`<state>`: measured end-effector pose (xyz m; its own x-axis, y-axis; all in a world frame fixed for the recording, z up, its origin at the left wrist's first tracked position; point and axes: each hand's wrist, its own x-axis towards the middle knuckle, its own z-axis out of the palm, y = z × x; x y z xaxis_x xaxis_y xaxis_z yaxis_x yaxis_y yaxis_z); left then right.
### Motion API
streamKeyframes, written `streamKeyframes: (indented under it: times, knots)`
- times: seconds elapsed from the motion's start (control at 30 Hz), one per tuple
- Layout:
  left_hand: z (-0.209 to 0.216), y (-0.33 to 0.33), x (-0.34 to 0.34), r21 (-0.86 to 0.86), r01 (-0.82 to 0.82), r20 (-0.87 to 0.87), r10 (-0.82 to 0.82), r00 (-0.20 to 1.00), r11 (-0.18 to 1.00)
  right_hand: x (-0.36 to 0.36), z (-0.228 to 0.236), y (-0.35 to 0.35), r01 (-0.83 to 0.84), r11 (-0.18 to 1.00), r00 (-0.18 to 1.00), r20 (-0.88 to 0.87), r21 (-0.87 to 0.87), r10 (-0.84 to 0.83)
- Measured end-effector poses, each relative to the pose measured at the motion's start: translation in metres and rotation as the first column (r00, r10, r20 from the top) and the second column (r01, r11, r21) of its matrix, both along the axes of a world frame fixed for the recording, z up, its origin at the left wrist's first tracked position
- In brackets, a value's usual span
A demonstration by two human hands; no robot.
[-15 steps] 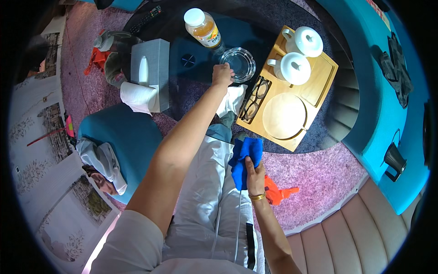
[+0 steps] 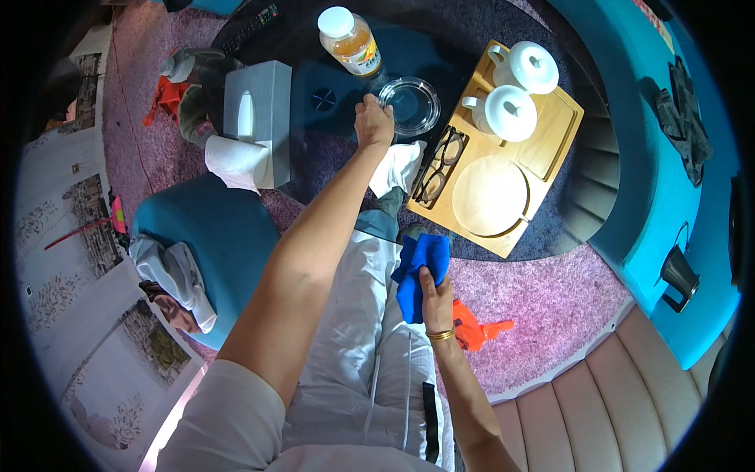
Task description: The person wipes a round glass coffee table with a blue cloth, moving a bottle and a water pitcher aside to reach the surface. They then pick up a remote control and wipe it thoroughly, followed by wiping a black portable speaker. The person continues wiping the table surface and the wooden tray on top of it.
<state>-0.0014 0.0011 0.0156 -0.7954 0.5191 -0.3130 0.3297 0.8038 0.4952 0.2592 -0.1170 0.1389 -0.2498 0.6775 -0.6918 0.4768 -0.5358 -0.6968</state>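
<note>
A clear round glass ashtray (image 2: 417, 107) sits on the dark glossy tabletop. My left hand (image 2: 373, 122) reaches out to its left edge, fingers bent and seemingly closed on the rim; the fingertips are partly hidden. Just below the ashtray lies a crumpled white cloth or tissue (image 2: 397, 167). Nearer to me, my right hand (image 2: 436, 303) is wrapped around a folded blue cloth (image 2: 423, 271), thumb on top, held above my legs. Beyond the ashtray, a juice bottle (image 2: 351, 43) with a white cap stands upright.
At right is a wooden tray (image 2: 543, 189) with two lidded white cups (image 2: 510, 114), a round wooden plate (image 2: 489, 198) and eyeglasses (image 2: 442, 165). A grey tissue box (image 2: 271, 102) and remote (image 2: 252, 27) are at left. A teal stool (image 2: 212, 228) holds clothes; an orange bag (image 2: 476, 326) lies on carpet.
My left hand has shifted slightly left and up along the ashtray's edge. The ashtray looks nearly still. My right hand keeps hold of the blue cloth.
</note>
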Motion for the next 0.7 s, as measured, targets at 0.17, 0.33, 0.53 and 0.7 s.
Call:
streamKeyframes:
  times: [0.17, 0.33, 0.53, 0.7]
  knots:
    - [0.004, -0.006, 0.001, 0.088, -0.068, 0.039, 0.065, 0.997, 0.994, 0.003, -0.001, -0.003, -0.018, 1.0, 1.0, -0.007, -0.024, 0.017]
    - [0.014, -0.03, 0.021, 0.158, -0.187, 0.019, 0.186, 0.982, 0.97, 0.007, -0.009, -0.011, -0.014, 1.0, 0.999, 0.029, 0.027, 0.014]
    - [0.007, -0.1, 0.066, -0.094, 0.175, -0.149, -0.188, 0.971, 0.98, 0.004, -0.01, -0.019, -0.041, 0.998, 0.998, 0.046, 0.038, 0.039]
    - [0.021, -0.12, 0.053, 0.174, -0.101, 0.199, 0.066, 0.978, 0.98, -0.01, -0.005, -0.014, -0.129, 0.974, 0.99, -0.023, 0.184, 0.136]
